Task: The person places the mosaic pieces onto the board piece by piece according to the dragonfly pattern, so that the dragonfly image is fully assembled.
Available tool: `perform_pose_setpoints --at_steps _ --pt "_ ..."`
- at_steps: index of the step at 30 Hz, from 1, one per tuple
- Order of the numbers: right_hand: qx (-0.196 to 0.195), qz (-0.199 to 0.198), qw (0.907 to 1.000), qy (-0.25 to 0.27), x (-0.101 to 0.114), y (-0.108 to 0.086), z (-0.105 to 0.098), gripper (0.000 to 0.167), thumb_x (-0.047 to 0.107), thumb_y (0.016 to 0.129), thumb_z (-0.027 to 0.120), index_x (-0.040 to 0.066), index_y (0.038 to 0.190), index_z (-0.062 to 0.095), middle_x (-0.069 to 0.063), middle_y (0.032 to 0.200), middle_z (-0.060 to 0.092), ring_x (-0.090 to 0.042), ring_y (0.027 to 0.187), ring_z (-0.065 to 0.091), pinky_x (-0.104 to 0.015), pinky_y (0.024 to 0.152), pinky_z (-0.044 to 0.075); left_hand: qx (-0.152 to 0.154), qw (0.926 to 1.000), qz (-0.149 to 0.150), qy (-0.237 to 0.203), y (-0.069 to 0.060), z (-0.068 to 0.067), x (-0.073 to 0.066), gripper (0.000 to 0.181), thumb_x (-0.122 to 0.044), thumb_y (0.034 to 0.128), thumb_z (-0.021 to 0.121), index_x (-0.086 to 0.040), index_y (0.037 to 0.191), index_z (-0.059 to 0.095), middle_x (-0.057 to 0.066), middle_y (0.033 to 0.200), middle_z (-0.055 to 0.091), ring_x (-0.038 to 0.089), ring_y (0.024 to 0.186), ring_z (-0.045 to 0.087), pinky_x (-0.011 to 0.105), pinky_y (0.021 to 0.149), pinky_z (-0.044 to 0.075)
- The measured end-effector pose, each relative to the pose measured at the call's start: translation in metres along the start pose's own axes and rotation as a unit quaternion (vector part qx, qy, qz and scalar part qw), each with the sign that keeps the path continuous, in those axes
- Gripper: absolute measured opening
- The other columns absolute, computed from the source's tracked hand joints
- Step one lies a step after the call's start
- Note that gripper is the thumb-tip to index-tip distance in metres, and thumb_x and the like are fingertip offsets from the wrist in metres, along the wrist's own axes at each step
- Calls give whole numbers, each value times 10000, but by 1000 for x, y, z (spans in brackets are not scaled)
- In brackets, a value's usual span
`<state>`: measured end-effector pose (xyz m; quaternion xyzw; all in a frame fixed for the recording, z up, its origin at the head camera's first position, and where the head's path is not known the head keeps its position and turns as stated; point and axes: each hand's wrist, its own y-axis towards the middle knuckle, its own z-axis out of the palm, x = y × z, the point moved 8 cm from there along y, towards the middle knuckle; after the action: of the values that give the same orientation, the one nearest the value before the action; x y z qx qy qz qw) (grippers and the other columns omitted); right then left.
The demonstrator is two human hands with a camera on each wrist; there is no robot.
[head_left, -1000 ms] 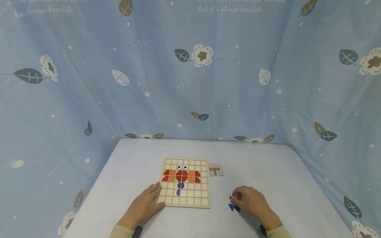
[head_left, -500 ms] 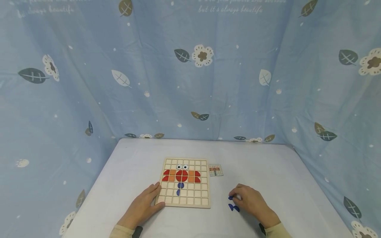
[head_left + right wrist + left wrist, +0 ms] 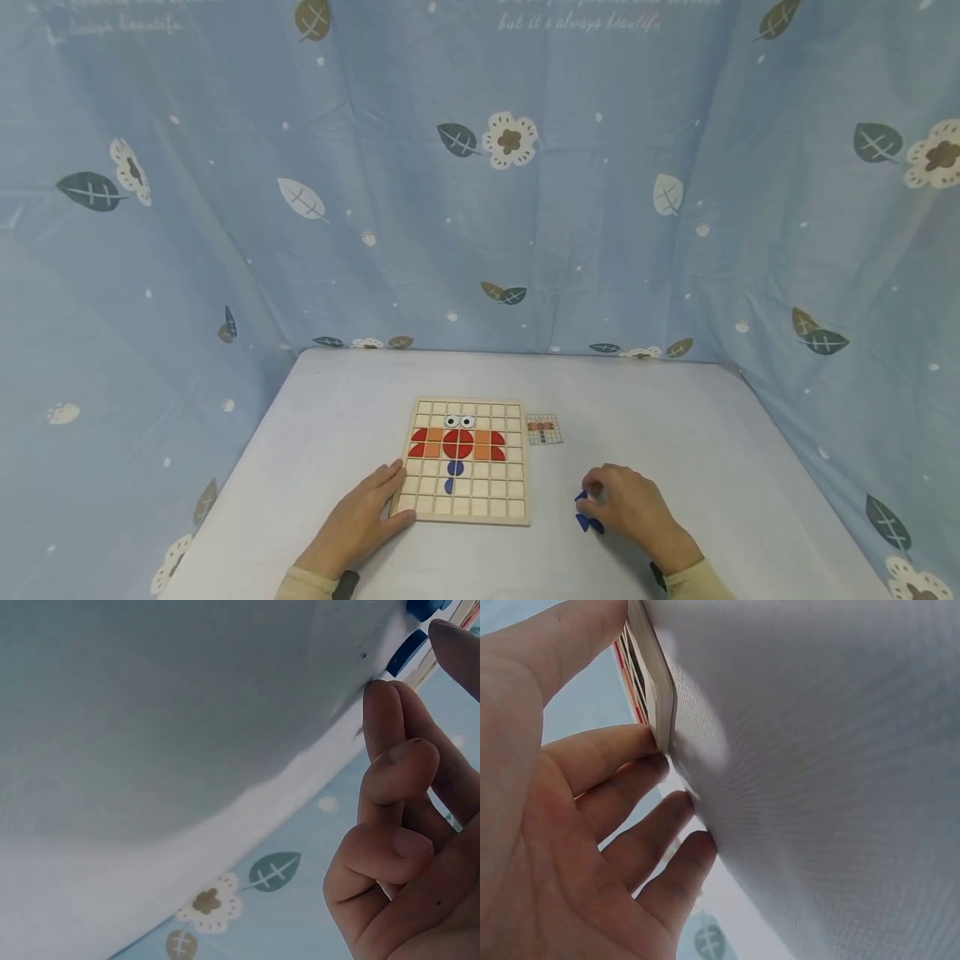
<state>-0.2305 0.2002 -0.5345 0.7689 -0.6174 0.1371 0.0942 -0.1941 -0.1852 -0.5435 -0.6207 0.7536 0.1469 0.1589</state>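
Observation:
The wooden grid board (image 3: pixel 498 490) lies on the table, bearing red, orange and blue pieces and two eye pieces. My left hand (image 3: pixel 365 508) rests at its near-left corner. In the left wrist view, thumb and forefinger touch the board's edges, fingers nearly straight. Right of the board, my right hand (image 3: pixel 633 510) pinches a small curved-edged blue tile (image 3: pixel 581 495) between thumb and forefinger; the right wrist view has this blue tile (image 3: pixel 407 652) between the fingertips. Two more blue tiles (image 3: pixel 582 522) lie just below that hand, one partly hidden by it.
A small picture card (image 3: pixel 543 428) showing a similar gridded pattern lies against the board's right side. The white tabletop (image 3: pixel 645 400) reaches back to a blue patterned curtain (image 3: pixel 480 208), which also hangs at both sides.
The blue tile at my right fingertips has turned and tilted, and the fingers have shifted slightly. My left hand and the board have stayed in place.

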Motion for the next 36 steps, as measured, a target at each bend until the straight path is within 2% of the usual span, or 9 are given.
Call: perform_pose_setpoints --at_steps 5,12,18,23,31,36 --pt "-46 -129 9999 48 7 1 0 207 305 747 894 205 853 747 127 764 624 -64 708 589 -309 619 546 17 10000 -60 8 0 2 2 750 -482 875 762 -54 1454 553 47 1556 467 328 1434 414 504 1153 393" --pt "-206 -415 9989 -6 19 2 1 198 208 735 888 212 898 775 142 809 659 -69 760 635 -311 661 580 46 9999 -96 6 0 2 1 754 -494 874 758 -60 1456 553 43 1558 465 327 1435 413 506 1151 395" --pt "-85 -238 9997 55 17 4 4 257 228 736 897 171 956 778 106 838 665 -108 793 651 -354 703 600 -81 10000 39 29 -1 -1 -1 745 -480 874 764 -39 1440 563 63 1544 482 340 1420 430 510 1142 404" --pt "4 -143 9996 243 15 5 6 239 213 746 891 146 947 782 90 838 668 -126 801 661 -371 723 604 -125 9999 96 69 -1 -2 -1 746 -481 873 762 -31 1435 566 73 1537 489 349 1413 437 517 1133 411" --pt "-55 -250 9993 259 20 5 5 215 167 735 888 148 919 777 96 810 660 -112 774 649 -353 710 596 3 10000 -68 -7 -2 0 0 745 -482 880 758 -45 1449 556 47 1557 466 331 1436 410 506 1155 389" --pt "-70 -225 9995 193 19 5 4 221 183 734 887 160 923 775 106 810 660 -94 764 640 -341 703 592 23 10000 -41 -3 -2 0 0 747 -483 881 754 -40 1449 554 58 1555 468 339 1434 410 510 1154 389"
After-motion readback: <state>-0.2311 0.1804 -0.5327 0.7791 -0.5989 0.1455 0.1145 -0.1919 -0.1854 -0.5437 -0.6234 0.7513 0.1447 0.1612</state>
